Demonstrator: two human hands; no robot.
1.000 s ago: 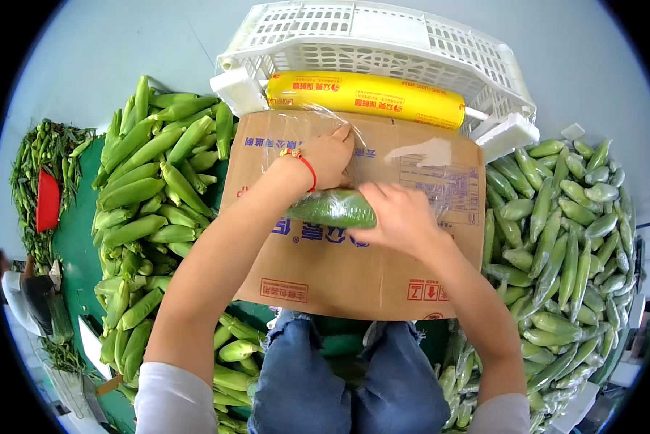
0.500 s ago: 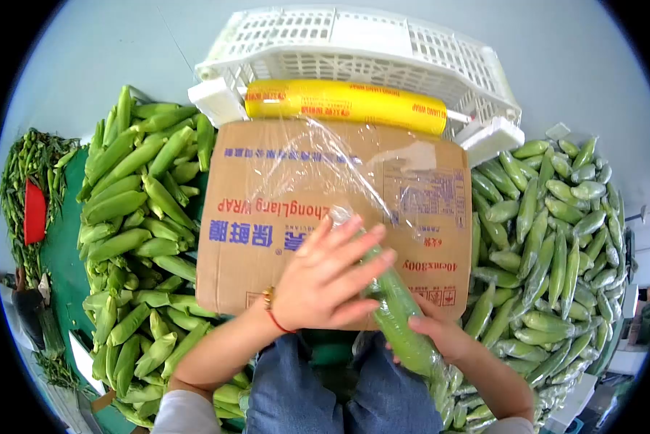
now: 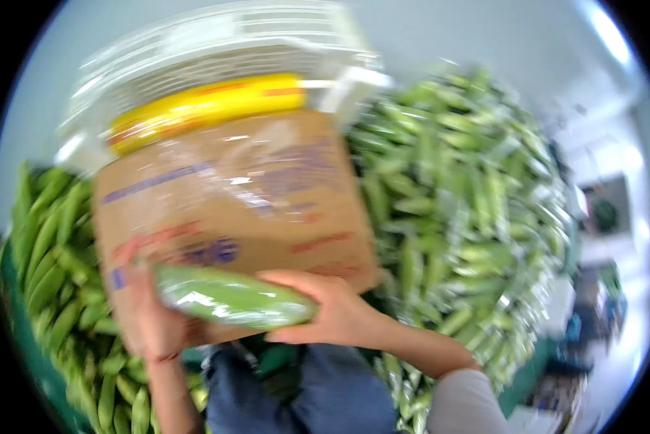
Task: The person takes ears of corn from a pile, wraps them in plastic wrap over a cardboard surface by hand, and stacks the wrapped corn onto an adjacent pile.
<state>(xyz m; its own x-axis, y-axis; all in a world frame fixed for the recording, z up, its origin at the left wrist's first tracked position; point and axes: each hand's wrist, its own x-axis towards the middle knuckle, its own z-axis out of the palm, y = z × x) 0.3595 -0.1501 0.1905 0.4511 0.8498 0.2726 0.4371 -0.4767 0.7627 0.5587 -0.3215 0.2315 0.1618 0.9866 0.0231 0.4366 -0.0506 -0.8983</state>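
An ear of corn in green husk [image 3: 231, 296], wrapped in shiny clear film, lies nearly level above the near edge of a cardboard box [image 3: 267, 224]. My right hand [image 3: 332, 307] grips its right end, thumb and fingers closed around it. At the other end, my left hand [image 3: 155, 311] is against the tip; motion blurs its fingers, so their grip is unclear. Clear film [image 3: 231, 173] lies over the box top. Behind it, a yellow roll of wrap [image 3: 209, 108] rests across the white holders.
Unwrapped corn [image 3: 57, 260] is piled on the left. A large heap of film-wrapped corn [image 3: 462, 217] fills the right side. A white plastic crate [image 3: 209, 36] stands behind the roll. Shelves and other items are blurred at far right.
The view has swung to the right. The wrapped corn has turned from steeply slanted to nearly level. My left hand has moved from spread over its upper part to its left end.
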